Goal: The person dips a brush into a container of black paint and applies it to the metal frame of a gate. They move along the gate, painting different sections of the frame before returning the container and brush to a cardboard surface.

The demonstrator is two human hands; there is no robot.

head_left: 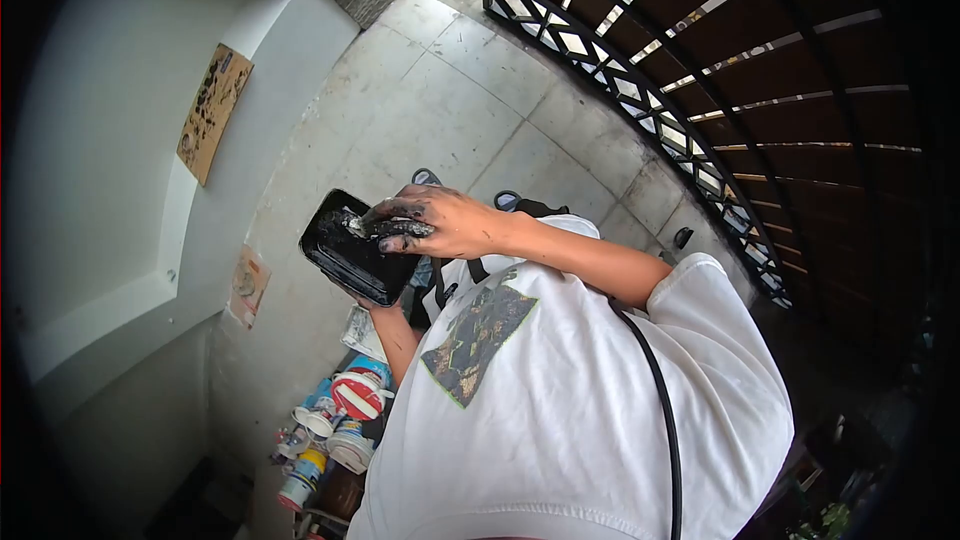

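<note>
A black rectangular tray (345, 258) with a glossy dark inside is held up left of the body. Beneath its lower edge, my left hand (385, 308) supports it, with most of the fingers hidden by the tray. My right hand (425, 220) reaches over the tray from the right. Its fingers are stained black and pressed together around a small, dark and whitish piece that I cannot make out, close to the tray's inner surface.
Paint cans and bottles (350, 418) stand at the lower left. Stained cardboard (214, 115) is by the wall, and another stained piece (248, 287) lies lower. A dark slatted gate (700, 70) curves along the right. Pale tiles (450, 100) cover the floor.
</note>
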